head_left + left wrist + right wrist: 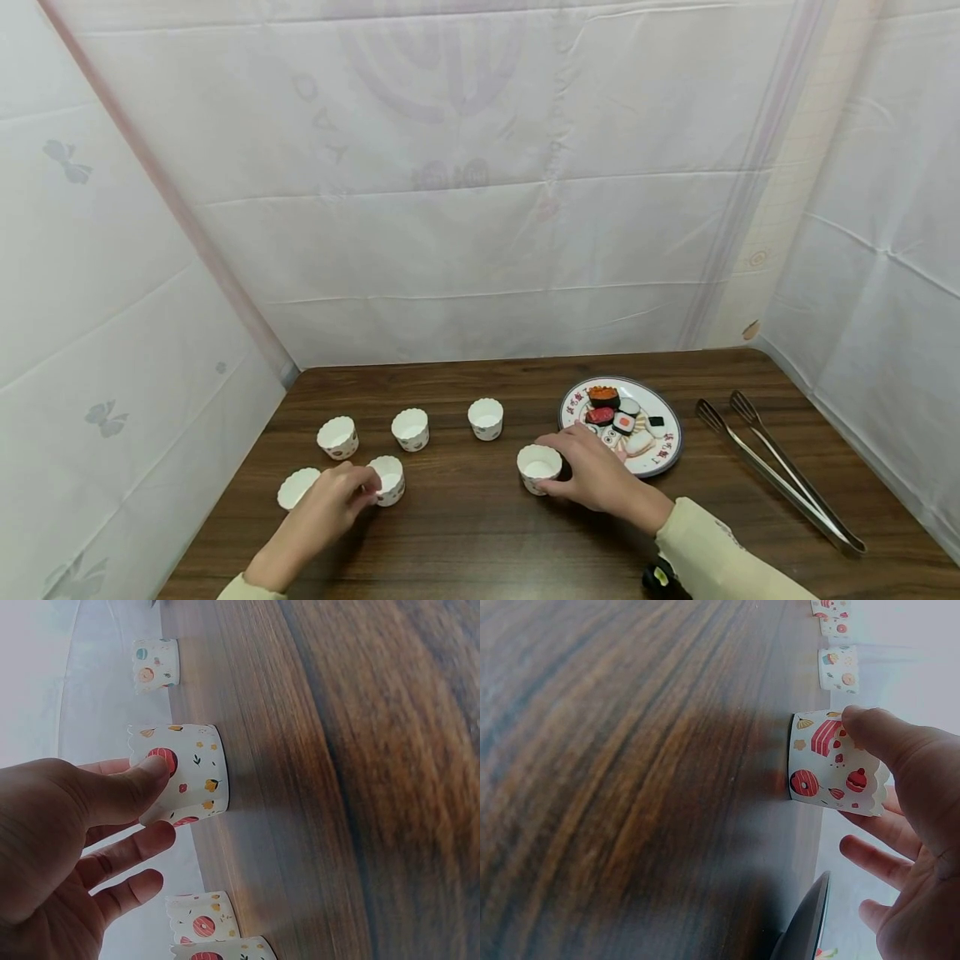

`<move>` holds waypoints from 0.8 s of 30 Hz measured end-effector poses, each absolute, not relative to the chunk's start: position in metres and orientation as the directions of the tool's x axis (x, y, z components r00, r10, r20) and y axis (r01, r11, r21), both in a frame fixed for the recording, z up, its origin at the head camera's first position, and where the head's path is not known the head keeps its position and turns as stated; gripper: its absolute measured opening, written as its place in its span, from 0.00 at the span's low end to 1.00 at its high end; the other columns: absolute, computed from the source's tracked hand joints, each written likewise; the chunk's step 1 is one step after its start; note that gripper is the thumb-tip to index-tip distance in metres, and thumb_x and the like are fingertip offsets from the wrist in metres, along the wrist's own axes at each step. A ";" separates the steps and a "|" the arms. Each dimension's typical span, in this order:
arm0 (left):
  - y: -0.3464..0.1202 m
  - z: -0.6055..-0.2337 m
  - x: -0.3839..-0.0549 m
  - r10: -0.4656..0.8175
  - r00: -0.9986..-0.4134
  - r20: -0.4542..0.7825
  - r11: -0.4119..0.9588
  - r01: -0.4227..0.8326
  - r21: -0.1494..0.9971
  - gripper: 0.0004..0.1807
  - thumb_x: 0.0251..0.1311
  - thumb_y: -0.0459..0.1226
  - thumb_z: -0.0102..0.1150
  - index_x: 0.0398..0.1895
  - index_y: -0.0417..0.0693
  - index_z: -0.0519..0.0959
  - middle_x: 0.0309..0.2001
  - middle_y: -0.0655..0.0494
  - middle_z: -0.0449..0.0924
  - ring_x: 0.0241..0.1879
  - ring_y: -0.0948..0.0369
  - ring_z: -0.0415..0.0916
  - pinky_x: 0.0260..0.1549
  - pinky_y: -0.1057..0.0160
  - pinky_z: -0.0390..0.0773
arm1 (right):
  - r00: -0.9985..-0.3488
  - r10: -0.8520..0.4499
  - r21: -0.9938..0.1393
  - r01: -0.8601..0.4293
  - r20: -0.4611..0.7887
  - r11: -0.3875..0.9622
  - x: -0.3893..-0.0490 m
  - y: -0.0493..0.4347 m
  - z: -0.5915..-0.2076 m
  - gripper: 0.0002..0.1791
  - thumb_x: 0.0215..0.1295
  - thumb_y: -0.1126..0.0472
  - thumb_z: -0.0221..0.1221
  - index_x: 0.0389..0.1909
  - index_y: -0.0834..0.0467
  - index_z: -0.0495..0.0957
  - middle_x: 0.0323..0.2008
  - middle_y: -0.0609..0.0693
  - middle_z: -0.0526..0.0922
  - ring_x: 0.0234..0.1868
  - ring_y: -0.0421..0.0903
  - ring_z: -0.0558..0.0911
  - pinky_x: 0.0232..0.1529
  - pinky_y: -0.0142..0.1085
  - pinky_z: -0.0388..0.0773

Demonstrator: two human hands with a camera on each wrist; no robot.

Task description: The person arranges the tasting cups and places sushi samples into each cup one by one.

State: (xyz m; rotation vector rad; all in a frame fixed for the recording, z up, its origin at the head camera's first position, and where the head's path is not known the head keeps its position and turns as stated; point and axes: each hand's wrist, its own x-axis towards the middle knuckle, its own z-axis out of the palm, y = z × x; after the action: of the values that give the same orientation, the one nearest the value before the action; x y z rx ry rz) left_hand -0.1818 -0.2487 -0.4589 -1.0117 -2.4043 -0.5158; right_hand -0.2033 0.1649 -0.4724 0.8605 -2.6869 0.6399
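Observation:
My left hand (335, 502) pinches a white paper baking cup (388, 481) between thumb and fingers; in the left wrist view this cup (187, 776) shows donut and flower prints. My right hand (597, 473) grips another paper baking cup (538, 468), and the right wrist view shows cake and donut prints on it (832, 763). Both held cups stand upright at the wooden tabletop. Behind them three more baking cups form a loose row: a left one (338, 437), a middle one (410, 429) and a right one (486, 418). Another cup (297, 487) is partly hidden by my left hand.
A round plate (670, 454) with several sushi pieces lies just behind my right hand. Metal tongs (797, 483) rest at the right side of the table (465, 550). White sheets (480, 250) hang at the back and both sides.

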 end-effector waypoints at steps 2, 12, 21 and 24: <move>-0.249 -0.459 -0.182 0.554 -0.622 0.553 0.661 0.733 0.162 0.21 0.35 0.25 0.82 0.31 0.49 0.81 0.29 0.62 0.83 0.28 0.66 0.76 0.25 0.67 0.77 | -0.795 -0.491 -0.331 -0.599 0.356 0.729 -0.203 0.165 -0.472 0.28 0.59 0.44 0.73 0.56 0.55 0.83 0.47 0.48 0.84 0.48 0.45 0.77 0.50 0.46 0.78; -0.238 -0.452 -0.181 0.500 -0.618 0.606 0.696 0.703 0.143 0.27 0.38 0.35 0.86 0.46 0.47 0.84 0.43 0.62 0.85 0.40 0.62 0.82 0.37 0.62 0.81 | -0.787 -0.500 -0.319 -0.608 0.361 0.727 -0.202 0.165 -0.472 0.28 0.59 0.44 0.73 0.56 0.55 0.83 0.47 0.48 0.84 0.47 0.45 0.78 0.49 0.46 0.78; -0.203 -0.444 -0.191 0.534 -0.567 0.627 0.675 0.733 0.089 0.18 0.49 0.38 0.81 0.43 0.49 0.85 0.38 0.59 0.86 0.37 0.63 0.81 0.34 0.59 0.81 | -0.798 -0.497 -0.323 -0.596 0.342 0.735 -0.200 0.168 -0.472 0.28 0.59 0.45 0.73 0.57 0.54 0.82 0.50 0.47 0.84 0.51 0.46 0.77 0.52 0.47 0.78; -0.188 -0.440 -0.195 0.560 -0.563 0.608 0.651 0.753 0.098 0.15 0.52 0.38 0.79 0.42 0.49 0.85 0.38 0.59 0.86 0.35 0.63 0.80 0.34 0.58 0.81 | -0.800 -0.490 -0.319 -0.591 0.347 0.741 -0.200 0.169 -0.472 0.27 0.59 0.45 0.73 0.56 0.53 0.82 0.49 0.47 0.84 0.52 0.47 0.77 0.52 0.47 0.78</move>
State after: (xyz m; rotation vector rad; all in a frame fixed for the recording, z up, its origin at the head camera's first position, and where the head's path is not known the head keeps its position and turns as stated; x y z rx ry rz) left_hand -0.1948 -0.1880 -0.4401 -1.0192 -2.3300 -0.4746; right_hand -0.1996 0.1687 -0.4715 0.8530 -2.7019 0.6143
